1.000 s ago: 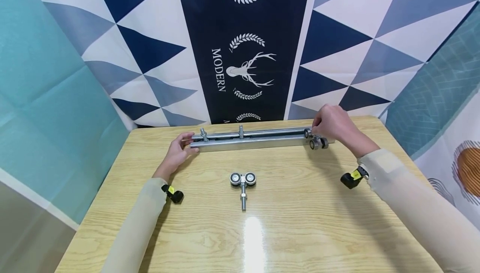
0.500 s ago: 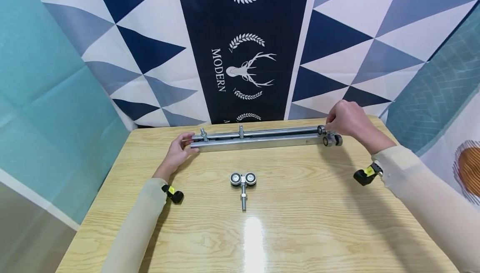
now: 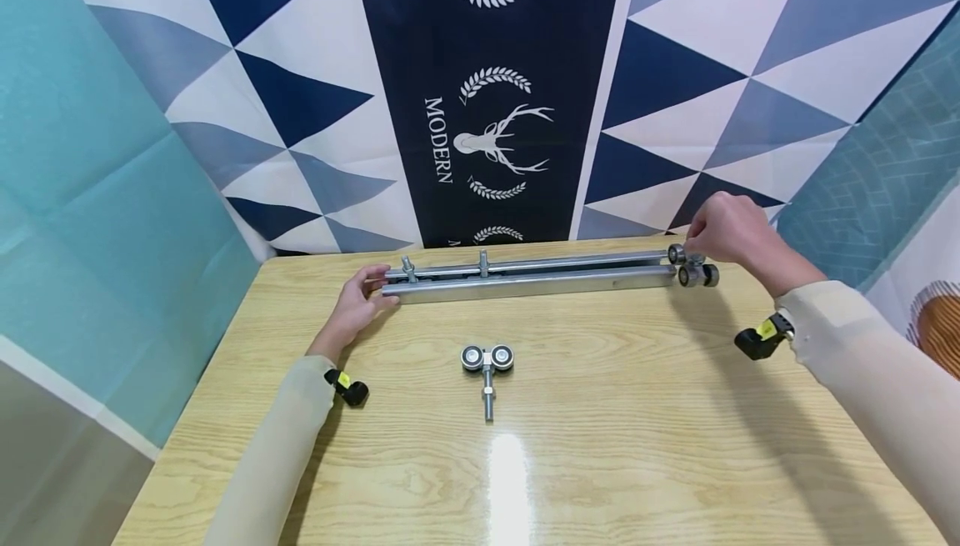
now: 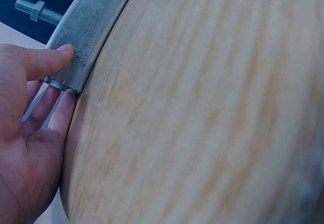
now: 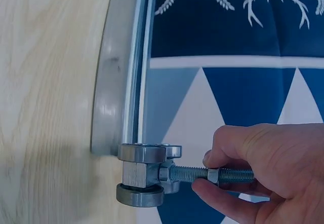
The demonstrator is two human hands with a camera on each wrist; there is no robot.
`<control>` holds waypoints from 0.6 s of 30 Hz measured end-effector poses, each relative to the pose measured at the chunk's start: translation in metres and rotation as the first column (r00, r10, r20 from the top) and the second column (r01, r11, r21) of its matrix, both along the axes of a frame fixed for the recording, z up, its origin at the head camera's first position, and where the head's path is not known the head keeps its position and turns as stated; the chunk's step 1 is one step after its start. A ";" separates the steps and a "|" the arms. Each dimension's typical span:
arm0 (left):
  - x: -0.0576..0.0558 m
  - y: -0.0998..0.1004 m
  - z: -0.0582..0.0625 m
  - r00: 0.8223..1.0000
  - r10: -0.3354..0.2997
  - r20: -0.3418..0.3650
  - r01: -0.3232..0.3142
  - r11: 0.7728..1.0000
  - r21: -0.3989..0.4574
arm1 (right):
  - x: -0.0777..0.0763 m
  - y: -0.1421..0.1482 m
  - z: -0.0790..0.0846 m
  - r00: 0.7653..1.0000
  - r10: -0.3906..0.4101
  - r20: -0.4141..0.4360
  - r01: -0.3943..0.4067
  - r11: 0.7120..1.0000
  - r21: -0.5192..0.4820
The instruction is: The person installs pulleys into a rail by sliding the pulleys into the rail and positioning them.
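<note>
A long steel roller track [image 3: 525, 283] lies along the table's back edge with its slot facing up. At its left end my left hand [image 3: 357, 306] grips it, thumb on the front wall and fingers at the end, as the left wrist view shows. Two threaded bolts [image 3: 483, 263] [image 3: 408, 269] stick up from the slot near that end. My right hand [image 5: 273, 168] pinches the threaded bolt of a trolley roller [image 5: 142, 176], between thumb and fingers around its nut. Its wheels [image 3: 698, 274] are right at the track's right end; whether any wheel is inside the channel I cannot tell.
Another trolley roller [image 3: 487, 371] lies flat on the wooden table [image 3: 420, 463], in front of the track, with its bolt toward me. A patterned cloth [image 3: 487, 112] hangs directly behind the table's back edge.
My right hand has moved right with the trolley roller, from over the track's right part to its right end. The left hand and the track have stayed put.
</note>
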State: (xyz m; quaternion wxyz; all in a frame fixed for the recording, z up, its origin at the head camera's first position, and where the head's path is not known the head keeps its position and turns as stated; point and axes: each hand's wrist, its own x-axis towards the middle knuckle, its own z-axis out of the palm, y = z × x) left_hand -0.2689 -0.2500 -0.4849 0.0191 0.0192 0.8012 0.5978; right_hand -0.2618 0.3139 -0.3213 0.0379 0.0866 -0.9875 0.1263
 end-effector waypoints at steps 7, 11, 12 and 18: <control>-0.001 0.000 -0.001 1.000 0.004 0.004 -0.004 1.000 -0.002 | -0.004 0.019 0.000 0.998 -0.027 0.053 0.028 0.999 -0.015; 0.000 0.001 -0.001 1.000 0.002 -0.004 -0.002 1.000 -0.005 | -0.006 0.028 0.001 0.998 -0.023 0.059 0.024 1.000 -0.004; 0.000 0.001 -0.001 1.000 0.003 -0.006 -0.003 1.000 -0.007 | -0.006 0.029 0.001 0.998 -0.020 0.057 0.020 1.000 0.002; 0.000 0.001 -0.001 1.000 -0.005 -0.021 0.005 1.000 -0.023 | -0.012 0.034 0.003 0.999 0.031 0.031 -0.032 0.999 0.044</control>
